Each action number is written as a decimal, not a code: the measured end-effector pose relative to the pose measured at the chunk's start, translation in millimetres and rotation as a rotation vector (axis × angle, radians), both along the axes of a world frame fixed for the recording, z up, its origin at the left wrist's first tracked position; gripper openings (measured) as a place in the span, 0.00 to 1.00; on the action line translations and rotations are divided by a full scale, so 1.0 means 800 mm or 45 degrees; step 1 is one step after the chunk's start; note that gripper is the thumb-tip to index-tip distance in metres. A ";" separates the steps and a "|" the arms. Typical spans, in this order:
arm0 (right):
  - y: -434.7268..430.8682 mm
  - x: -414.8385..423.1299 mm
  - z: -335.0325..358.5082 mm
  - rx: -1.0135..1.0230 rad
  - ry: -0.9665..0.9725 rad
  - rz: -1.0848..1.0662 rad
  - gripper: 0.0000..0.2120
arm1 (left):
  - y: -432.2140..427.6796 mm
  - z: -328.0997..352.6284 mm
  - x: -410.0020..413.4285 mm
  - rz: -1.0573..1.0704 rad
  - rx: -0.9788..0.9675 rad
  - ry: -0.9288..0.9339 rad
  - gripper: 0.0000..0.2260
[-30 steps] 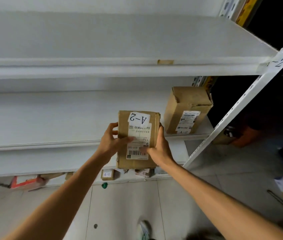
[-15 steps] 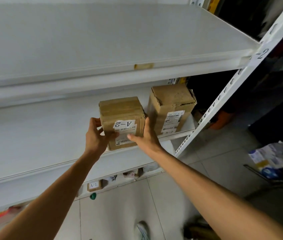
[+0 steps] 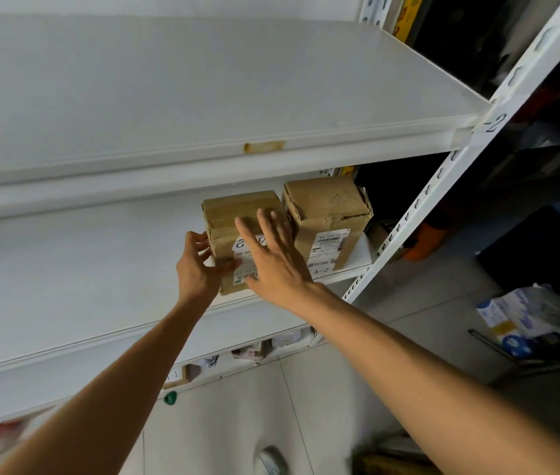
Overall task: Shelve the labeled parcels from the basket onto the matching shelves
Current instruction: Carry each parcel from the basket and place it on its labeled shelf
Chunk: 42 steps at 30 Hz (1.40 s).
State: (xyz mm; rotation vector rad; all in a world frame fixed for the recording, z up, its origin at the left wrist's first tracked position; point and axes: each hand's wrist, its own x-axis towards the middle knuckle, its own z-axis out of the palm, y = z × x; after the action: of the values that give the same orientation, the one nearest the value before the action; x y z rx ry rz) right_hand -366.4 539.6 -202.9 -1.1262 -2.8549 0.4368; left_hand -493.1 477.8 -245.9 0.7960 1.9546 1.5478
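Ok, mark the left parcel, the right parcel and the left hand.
left parcel (image 3: 240,210): head view, on its top face.
right parcel (image 3: 323,204): head view, on its top face.
left hand (image 3: 198,270): head view, on the middle of the hand.

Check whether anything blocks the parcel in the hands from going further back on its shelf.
Nothing visible does. The parcel sits on the shelf, with another box close beside it on the right. The left hand grips its left edge; the right hand is open at its front.

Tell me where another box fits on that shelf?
The white metal middle shelf is bare left of the left brown cardboard parcel; the top shelf is bare too. Crowded: the right end, where the other cardboard parcel stands.
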 end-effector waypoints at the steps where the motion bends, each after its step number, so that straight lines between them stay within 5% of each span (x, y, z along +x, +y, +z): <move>1: 0.004 0.002 0.001 -0.010 -0.007 0.015 0.48 | 0.005 -0.001 0.001 -0.003 0.000 0.005 0.24; 8: 0.016 0.008 0.013 -0.001 -0.035 0.097 0.47 | 0.016 -0.008 -0.006 -0.064 -0.126 0.076 0.28; 13: -0.023 -0.016 0.043 0.124 0.161 0.367 0.32 | -0.034 0.027 -0.023 -0.017 -0.239 0.146 0.35; 18: -0.100 -0.080 0.065 0.053 0.030 0.672 0.23 | -0.166 0.071 -0.060 0.074 -0.350 0.438 0.27; 24: -0.264 -0.127 0.085 -0.007 -0.144 1.116 0.24 | -0.420 0.107 -0.049 0.380 -0.699 0.671 0.23; 32: -0.548 -0.118 0.109 -0.009 -0.192 1.751 0.20 | -0.713 0.137 0.091 0.886 -0.986 0.407 0.20; 42: -0.841 0.003 0.105 0.001 -0.205 2.582 0.25 | -0.920 0.123 0.341 1.600 -1.028 0.030 0.15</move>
State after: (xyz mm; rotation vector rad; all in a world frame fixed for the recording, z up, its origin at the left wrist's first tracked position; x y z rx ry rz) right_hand -363.7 -133.5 -118.6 2.0521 -2.8055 0.2366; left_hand -220.6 -258.4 -147.7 -0.9185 2.9252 0.9628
